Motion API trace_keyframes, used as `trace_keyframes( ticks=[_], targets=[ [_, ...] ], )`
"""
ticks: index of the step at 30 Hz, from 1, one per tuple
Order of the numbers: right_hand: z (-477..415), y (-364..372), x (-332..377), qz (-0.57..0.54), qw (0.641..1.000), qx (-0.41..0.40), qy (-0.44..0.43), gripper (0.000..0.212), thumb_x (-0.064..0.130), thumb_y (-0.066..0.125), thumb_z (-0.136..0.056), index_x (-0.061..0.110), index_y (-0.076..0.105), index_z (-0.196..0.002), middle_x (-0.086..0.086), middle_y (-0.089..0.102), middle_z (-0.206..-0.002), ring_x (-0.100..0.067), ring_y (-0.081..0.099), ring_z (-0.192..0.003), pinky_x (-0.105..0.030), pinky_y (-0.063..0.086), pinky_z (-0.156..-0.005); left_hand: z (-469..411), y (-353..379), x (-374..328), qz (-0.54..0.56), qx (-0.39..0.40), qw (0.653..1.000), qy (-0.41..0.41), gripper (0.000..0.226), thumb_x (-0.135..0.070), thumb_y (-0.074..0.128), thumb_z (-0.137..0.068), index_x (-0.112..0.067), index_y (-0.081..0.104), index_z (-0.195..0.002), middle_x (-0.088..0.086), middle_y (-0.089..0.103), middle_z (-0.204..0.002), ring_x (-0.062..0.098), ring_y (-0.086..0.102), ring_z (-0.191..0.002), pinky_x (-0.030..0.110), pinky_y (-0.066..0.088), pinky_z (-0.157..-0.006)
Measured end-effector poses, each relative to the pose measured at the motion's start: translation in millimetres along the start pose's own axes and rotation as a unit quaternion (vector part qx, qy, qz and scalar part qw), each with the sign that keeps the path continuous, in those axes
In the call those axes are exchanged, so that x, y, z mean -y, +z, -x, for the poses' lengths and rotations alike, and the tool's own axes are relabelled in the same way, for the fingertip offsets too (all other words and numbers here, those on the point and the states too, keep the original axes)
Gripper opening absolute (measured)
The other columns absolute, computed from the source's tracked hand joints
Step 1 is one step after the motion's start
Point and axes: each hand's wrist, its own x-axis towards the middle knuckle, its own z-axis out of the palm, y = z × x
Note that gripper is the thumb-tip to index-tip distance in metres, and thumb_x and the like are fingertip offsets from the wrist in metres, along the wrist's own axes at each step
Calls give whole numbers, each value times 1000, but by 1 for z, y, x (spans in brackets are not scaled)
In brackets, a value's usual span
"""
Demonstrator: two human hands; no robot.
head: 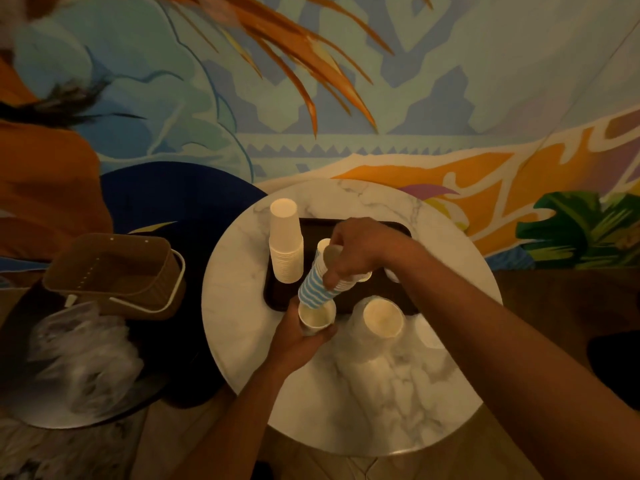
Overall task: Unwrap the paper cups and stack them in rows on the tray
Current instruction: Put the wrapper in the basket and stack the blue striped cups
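Now | left hand (pixel 297 341) curled round white cup (pixel 317 321) | right hand (pixel 360 251) gripping striped cup stack (pixel 313 289) (tilted, over tray (pixel 276 296))

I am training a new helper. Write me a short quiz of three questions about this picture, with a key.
1. True or false: the right hand grips the top of the striped stack.
2. Which hand holds the cup under that stack? A) left hand B) right hand C) neither
3. Fill in: the white stack stands on the dark ____.
Key: 1 true; 2 A; 3 tray.
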Motion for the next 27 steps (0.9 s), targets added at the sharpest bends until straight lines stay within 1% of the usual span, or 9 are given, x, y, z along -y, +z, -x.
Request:
trace_keyframes(
  ticks=[3, 5, 9, 12, 16, 20, 22, 25, 27],
  targets=[
    [-12, -7, -24, -138, 990, 13, 20, 66, 51, 92, -55, 17, 74, -109, -1, 76, -96, -18, 77, -77, -33, 65, -69, -1, -2, 4, 6, -2, 1000, 13, 79, -38, 93, -69, -50, 42, -129, -22, 59, -128, 2, 57, -118, 25, 47, -95],
    [-22, -3, -41, -280, 959, 35, 38, 63, 44, 93, -55, 13, 75, -107, -9, 77, -100, -25, 78, -83, -40, 65, -79, 0, -4, 6, 5, 3, 1000, 29, 81, -37, 93, -68, -50, 44, -131, -24, 57, -130, -4, 55, -120, 26, 47, -100],
    [-33, 16, -65, -571, 816, 77, 56, 52, 25, 86, -74, 2, 70, -118, -24, 71, -118, -30, 74, -101, -43, 61, -86, -4, -8, 9, -9, 16, 999, 39, 87, -49, 90, -63, -43, 46, -137, -22, 59, -131, -5, 55, -120, 28, 49, -101],
    [-40, 32, -78, -699, 711, 52, 60, 48, 16, 80, -79, 3, 66, -123, -26, 63, -133, -35, 66, -119, -48, 59, -89, -4, -12, 9, -23, 17, 999, 43, 87, -53, 88, -62, -45, 45, -136, -23, 58, -130, -1, 55, -121, 28, 49, -101],
    [-52, 44, -80, -781, 620, 24, 65, 72, 14, 82, -67, 0, 60, -134, -28, 59, -137, -41, 64, -120, -53, 56, -96, -5, -14, 6, -41, 37, 998, 38, 83, -36, 91, -72, -45, 39, -136, -22, 52, -130, 5, 50, -123, 25, 43, -99],
    [-58, 49, -74, -800, 599, 15, 29, 60, 4, 71, -79, -3, 55, -136, -28, 66, -122, -41, 66, -116, -53, 50, -106, -9, -16, 10, -48, 50, 997, 40, 84, -38, 91, -72, -44, 38, -138, -21, 51, -132, 5, 49, -123, 24, 43, -99],
    [-60, 54, -69, -824, 566, 27, 14, 50, 0, 68, -84, -3, 56, -132, -28, 67, -120, -43, 64, -121, -53, 46, -110, -10, -16, 12, -54, 55, 996, 44, 85, -41, 90, -71, -42, 40, -140, -20, 52, -134, 4, 50, -124, 26, 44, -102],
    [-68, 60, -62, -859, 510, 48, -13, 54, 10, 72, -86, -3, 54, -135, -27, 65, -125, -43, 60, -125, -55, 47, -108, -11, -17, 12, -48, 60, 996, 46, 87, -46, 90, -69, -44, 40, -140, -22, 53, -135, 3, 51, -125, 28, 46, -103],
    [-76, 60, -61, -867, 496, 47, -21, 60, 23, 74, -87, -1, 54, -138, -24, 64, -127, -40, 60, -125, -54, 49, -106, -10, -18, 11, -47, 62, 996, 46, 86, -49, 90, -68, -47, 40, -138, -25, 52, -133, 1, 51, -123, 24, 45, -100]
  ],
)
